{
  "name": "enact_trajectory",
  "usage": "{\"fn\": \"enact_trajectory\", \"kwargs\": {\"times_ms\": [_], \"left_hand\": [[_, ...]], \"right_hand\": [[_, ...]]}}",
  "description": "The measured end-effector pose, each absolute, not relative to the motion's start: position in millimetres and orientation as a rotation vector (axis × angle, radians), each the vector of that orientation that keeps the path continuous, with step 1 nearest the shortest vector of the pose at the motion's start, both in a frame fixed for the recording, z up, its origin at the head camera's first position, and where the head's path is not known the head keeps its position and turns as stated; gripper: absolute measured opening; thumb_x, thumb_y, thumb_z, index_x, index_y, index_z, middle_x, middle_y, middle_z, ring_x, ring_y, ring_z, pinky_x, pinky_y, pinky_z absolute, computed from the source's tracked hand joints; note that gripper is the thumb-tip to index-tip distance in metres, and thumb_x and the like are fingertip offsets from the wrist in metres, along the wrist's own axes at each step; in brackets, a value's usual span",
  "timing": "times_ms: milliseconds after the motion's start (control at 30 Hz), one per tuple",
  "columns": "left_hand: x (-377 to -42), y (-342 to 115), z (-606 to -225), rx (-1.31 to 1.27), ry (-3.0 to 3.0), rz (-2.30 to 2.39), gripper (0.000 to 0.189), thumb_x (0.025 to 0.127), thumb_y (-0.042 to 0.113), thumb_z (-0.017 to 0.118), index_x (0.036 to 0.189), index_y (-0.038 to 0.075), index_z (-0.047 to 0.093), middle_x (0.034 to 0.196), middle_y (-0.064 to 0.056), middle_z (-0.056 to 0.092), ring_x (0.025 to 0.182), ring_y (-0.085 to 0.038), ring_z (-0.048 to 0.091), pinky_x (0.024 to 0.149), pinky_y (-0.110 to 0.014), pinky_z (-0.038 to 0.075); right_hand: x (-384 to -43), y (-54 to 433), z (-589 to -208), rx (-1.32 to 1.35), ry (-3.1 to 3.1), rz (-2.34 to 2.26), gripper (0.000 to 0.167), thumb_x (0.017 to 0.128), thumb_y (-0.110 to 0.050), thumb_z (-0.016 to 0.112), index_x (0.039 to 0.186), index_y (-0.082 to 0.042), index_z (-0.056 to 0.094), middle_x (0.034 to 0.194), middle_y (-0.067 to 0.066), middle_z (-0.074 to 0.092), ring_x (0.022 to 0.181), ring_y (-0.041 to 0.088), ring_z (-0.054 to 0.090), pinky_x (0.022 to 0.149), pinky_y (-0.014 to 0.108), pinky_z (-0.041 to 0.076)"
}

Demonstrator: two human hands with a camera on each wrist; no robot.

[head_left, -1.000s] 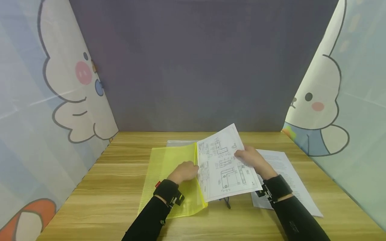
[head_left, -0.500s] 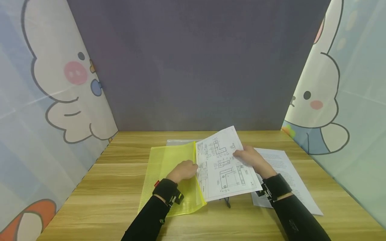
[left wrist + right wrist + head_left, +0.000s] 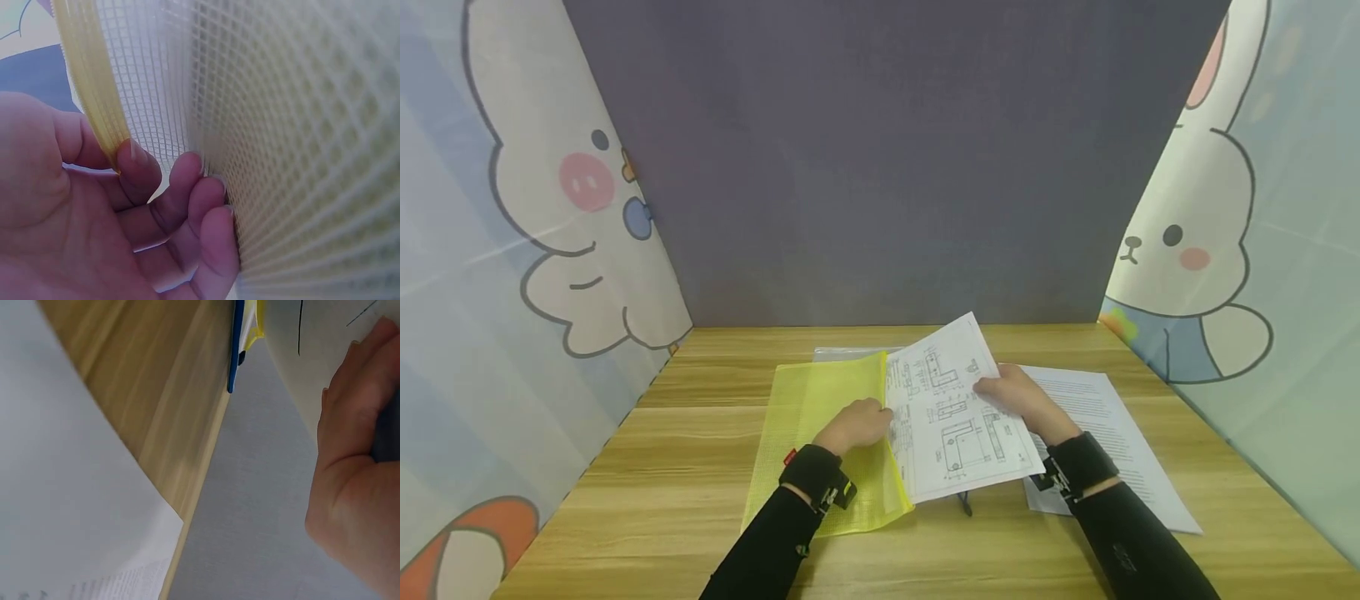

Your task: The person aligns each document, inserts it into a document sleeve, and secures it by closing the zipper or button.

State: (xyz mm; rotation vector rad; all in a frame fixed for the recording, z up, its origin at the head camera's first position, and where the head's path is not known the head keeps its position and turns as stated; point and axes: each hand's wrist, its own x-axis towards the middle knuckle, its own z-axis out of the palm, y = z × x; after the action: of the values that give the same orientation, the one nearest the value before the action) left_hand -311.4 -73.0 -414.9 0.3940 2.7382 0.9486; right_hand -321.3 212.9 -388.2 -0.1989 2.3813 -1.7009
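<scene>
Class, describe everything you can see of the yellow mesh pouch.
The yellow mesh pouch is translucent and plastic-looking, with a yellow strip along its right edge and a small red tag. It lies on the wooden table, partly under the left forearm. The left hand grips its raised right edge; whether the drawing sheet enters it is unclear.

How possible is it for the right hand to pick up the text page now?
Probably not: the right hand grips the technical drawing, although the text page lies close by.

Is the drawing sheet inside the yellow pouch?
The sheet is mostly out: its drawings show beside the pouch. Left edge: cannot tell.
</scene>
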Motion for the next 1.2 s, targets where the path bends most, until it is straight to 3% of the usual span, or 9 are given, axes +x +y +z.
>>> {"fn": "enact_trajectory", "kwargs": {"times_ms": [433, 1200], "left_hand": [[-310, -67, -413, 0.400, 2.788, 0.881, 0.034, 0.106, 0.026, 0.039, 0.096, 0.002, 0.060, 0.073, -0.005, 0.047, 0.061, -0.018, 0.043, 0.057, -0.032, 0.035], [-305, -64, -412, 0.375, 2.789, 0.901, 0.033, 0.106, 0.025, 0.039, 0.096, 0.001, 0.060, 0.070, -0.006, 0.045, 0.055, -0.017, 0.038, 0.053, -0.032, 0.032]], "right_hand": [[-326, 209, -398, -0.238, 2.327, -1.716, 0.045, 0.102, -0.013, 0.052, 0.144, 0.003, 0.049, 0.102, 0.020, 0.074, 0.079, 0.037, 0.075, 0.066, 0.048, 0.062], [-326, 200, -407, -0.267, 2.291, -1.744, 0.046, 0.102, -0.011, 0.050, 0.146, 0.005, 0.046, 0.104, 0.020, 0.073, 0.082, 0.036, 0.075, 0.068, 0.047, 0.062]]}}
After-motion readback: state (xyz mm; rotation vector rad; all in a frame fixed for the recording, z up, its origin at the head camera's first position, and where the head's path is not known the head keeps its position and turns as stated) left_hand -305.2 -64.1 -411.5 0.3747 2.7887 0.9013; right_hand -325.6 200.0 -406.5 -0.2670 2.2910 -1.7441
